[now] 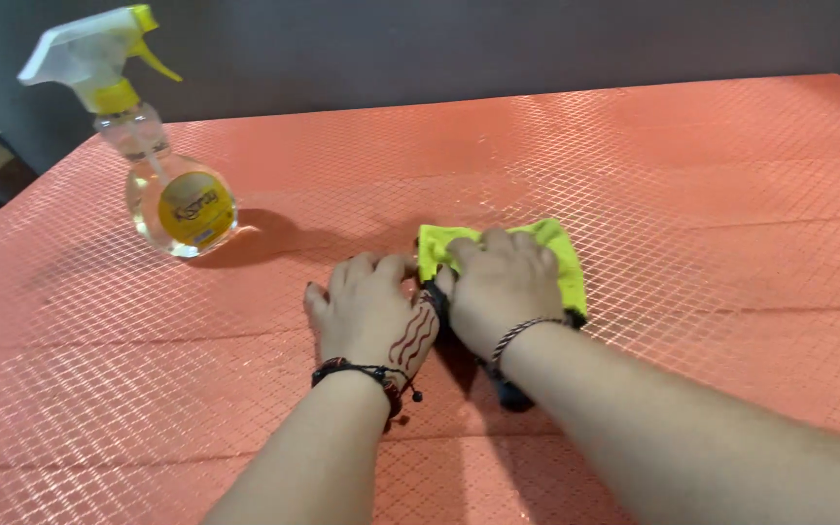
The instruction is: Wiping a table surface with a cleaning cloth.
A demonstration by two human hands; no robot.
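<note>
**Both hands press a yellow-green cloth onto the orange table**

The yellow-green cloth (558, 255) lies flat on the orange table (712, 175), a little right of the middle of the view. Only its far edge and right side show; the rest is under the right hand. A dark object (509, 391) pokes out from beneath the right wrist at about 6 o'clock from the cloth; what it is cannot be told.

The right hand (500, 287) rests palm down on the cloth, its fingers close together and curled over the far left edge of the fabric, pressing it to the surface. A thin braided band circles that wrist.

The left hand (371, 309) lies just beside the right, at 9 o'clock from the cloth, palm down. Its fingers are slightly apart and bent, the fingertips touching the cloth's left corner; whether they pinch the fabric or merely lie against it cannot be told. Red wavy lines mark the back of this hand, and a dark beaded bracelet sits at the wrist.

The table's covering has a shiny grid pattern and fills nearly the whole view.

Well apart from the hands, at 10 o'clock from the cloth, a clear spray bottle (162, 185) stands upright on the table. It holds pale liquid, carries a round yellow label, and has a white and yellow trigger head whose nozzle points left.

Behind the table's far edge, at 12 o'clock, runs a dark grey wall (498, 44).
</note>
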